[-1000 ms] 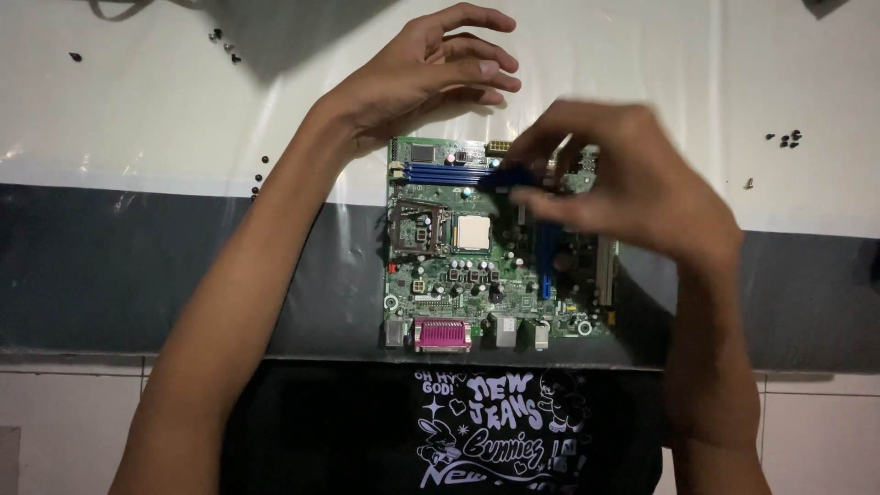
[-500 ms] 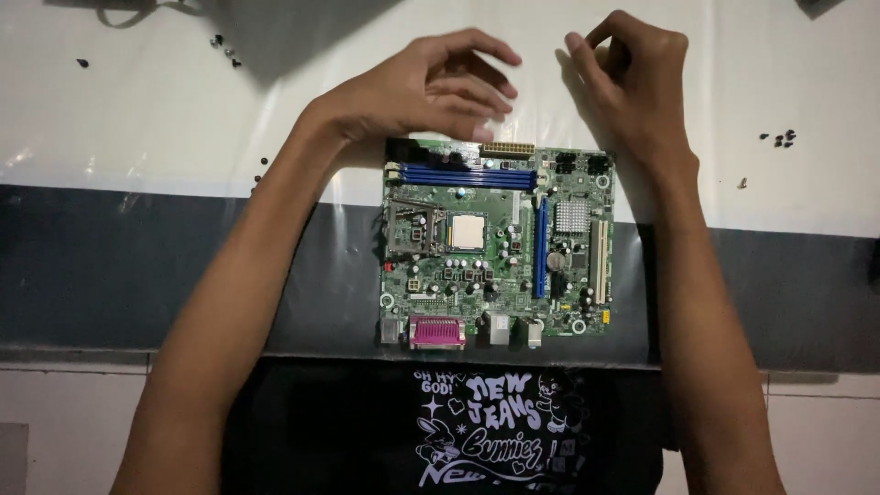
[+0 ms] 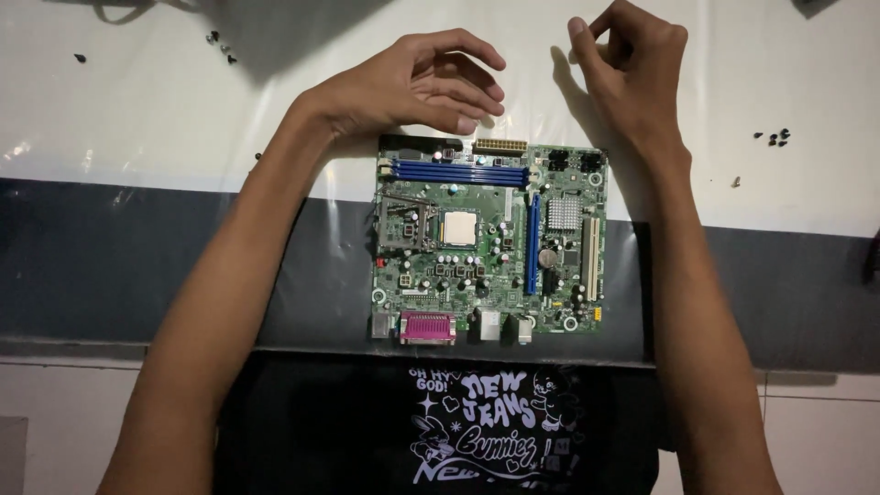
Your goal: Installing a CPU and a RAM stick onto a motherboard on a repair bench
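A green computer motherboard [image 3: 486,240] lies flat on the tabletop [image 3: 165,119], component side up, with its pink port connector [image 3: 427,327] turned toward the person's body, so every socket faces the head camera and can be reached from above. The left hand [image 3: 412,87] hovers over the board's far edge, palm down and fingers loosely curled, its fingertips [image 3: 477,108] just above the long blue memory slots [image 3: 458,171]; its grip is empty and slack, closed on nothing, and placed as if to steady that edge. The right hand [image 3: 632,69] is lifted clear of the board beyond its far right corner, thumb and fingers drawn together in a pinch; whether something small sits inside that grip cannot be told, since the fingers hide it. Below the left grip, near the board's middle, sits the square silver processor socket [image 3: 458,228], and nearer the right grip stand the upright blue expansion slot [image 3: 533,240] and a small grey heatsink [image 3: 564,212]. Tiny dark screws [image 3: 777,138] lie scattered on the white sheet well to the outside of the right grip, and more [image 3: 218,38] lie out past the left one, kept off the board.
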